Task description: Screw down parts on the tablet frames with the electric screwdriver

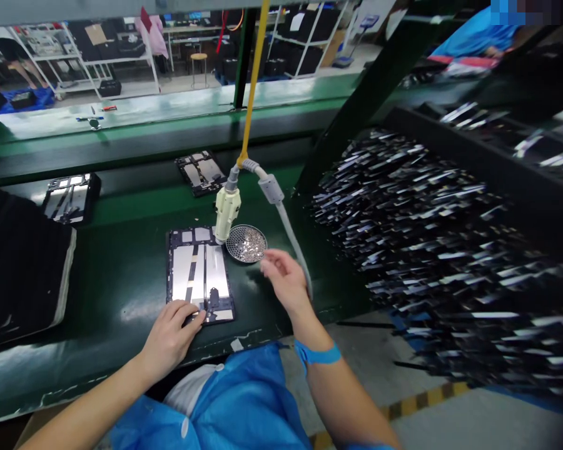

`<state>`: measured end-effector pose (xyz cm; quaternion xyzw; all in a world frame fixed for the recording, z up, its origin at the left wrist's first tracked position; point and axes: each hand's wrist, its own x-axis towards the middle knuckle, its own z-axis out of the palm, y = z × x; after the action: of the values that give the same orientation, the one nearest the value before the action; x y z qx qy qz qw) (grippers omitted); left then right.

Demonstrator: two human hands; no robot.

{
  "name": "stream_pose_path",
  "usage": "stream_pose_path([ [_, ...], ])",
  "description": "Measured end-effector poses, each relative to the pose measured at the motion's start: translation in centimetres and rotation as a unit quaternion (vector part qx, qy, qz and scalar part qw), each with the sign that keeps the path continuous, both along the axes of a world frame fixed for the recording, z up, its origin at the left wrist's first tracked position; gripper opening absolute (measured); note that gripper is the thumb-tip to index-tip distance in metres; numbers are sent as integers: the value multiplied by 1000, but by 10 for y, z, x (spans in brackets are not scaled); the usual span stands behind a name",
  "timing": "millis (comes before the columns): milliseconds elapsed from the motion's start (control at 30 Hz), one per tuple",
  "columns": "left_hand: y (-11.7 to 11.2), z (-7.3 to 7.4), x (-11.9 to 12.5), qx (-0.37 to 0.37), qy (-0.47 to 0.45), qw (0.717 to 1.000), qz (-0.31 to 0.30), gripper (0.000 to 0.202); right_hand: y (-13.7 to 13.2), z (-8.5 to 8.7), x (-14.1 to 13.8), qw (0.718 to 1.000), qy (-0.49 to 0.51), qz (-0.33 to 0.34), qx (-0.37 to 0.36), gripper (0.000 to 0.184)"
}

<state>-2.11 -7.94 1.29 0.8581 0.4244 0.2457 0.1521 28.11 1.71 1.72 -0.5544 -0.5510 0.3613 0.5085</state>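
Observation:
An opened tablet lies on the green bench in front of me, its silver inner plates and dark ribbon strips facing up. My left hand rests on its lower left corner, fingers on the surface and thumb apart from them. Just right of the tablet sits a round dish with a perforated base, holding many small silver screws. Beside the dish's right rim is my right hand, fingers curled and thumb close to the index finger; anything between them is too small to see. A pale electric screwdriver hangs over the tablet's upper right corner.
A yellow cord and grey cable hold the screwdriver. Two more opened tablets lie behind. Dark stacked panels stand at left; densely packed dark strips fill the right. A person in blue is at upper right.

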Motion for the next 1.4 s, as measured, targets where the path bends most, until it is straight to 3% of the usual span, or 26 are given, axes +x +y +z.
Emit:
stream_pose_path([
  [33,6,1,0,4,7,1000,-3,40,15,9,-2,999,6,-25,21,48],
  [167,36,7,2,9,-2,1000,4,29,83,51,-35,995,-19,-21,94,95],
  [233,44,8,4,26,-18,999,14,24,108,65,-55,995,16,51,83,84],
  [333,43,4,5,69,-28,997,25,22,123,73,-71,987,82,114,77,57],
  [433,42,-1,4,103,-29,994,32,21,119,68,-70,985,118,97,86,42],
  [533,57,-3,4,116,-10,992,39,15,109,60,-62,985,121,52,111,32],
  [733,92,-13,7,116,-34,989,83,15,98,39,-59,976,133,-13,172,32],
  [900,92,-17,4,105,-52,991,65,16,98,29,-62,976,132,-34,170,29],
  [1400,90,-10,2,77,-40,995,51,19,100,27,-67,978,107,-71,166,26],
])
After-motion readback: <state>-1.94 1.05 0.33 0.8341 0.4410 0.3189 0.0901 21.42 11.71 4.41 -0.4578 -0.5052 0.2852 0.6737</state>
